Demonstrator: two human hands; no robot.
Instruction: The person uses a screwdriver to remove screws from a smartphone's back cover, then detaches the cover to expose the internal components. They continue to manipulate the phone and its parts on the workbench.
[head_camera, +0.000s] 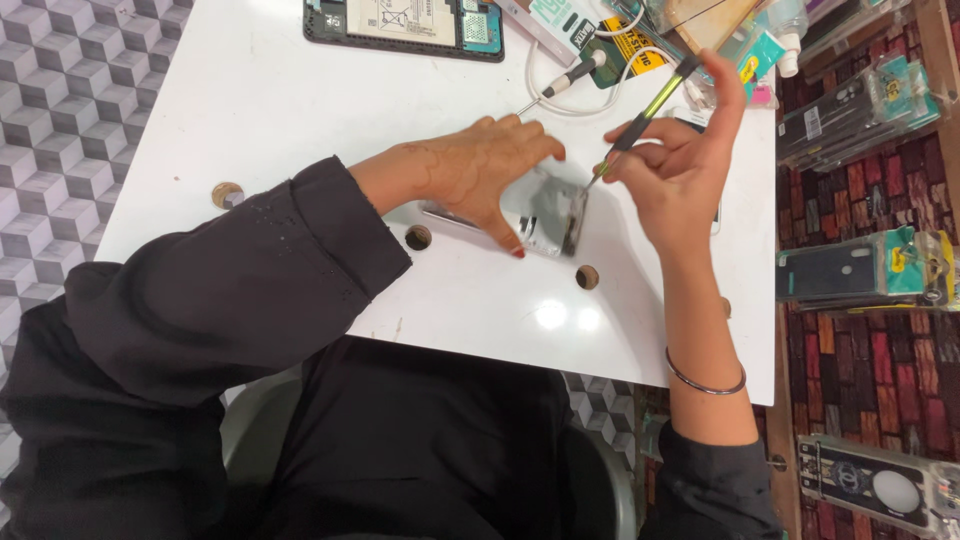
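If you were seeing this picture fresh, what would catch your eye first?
At the centre of the glossy white table, the left hand presses down a shiny silver phone body while the right hand works a slim black-and-yellow screwdriver at its edge. Behind, at the table's far edge, lies an opened dark tablet.

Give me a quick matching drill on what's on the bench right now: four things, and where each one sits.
Things:
1. silver phone
2. screwdriver
3. opened tablet
4. metal bangle

Places:
a. far edge of the white table
b. pinched in the right hand
c. under the left hand
d. on the right wrist

Pairs: 1-c, 2-b, 3-a, 4-d
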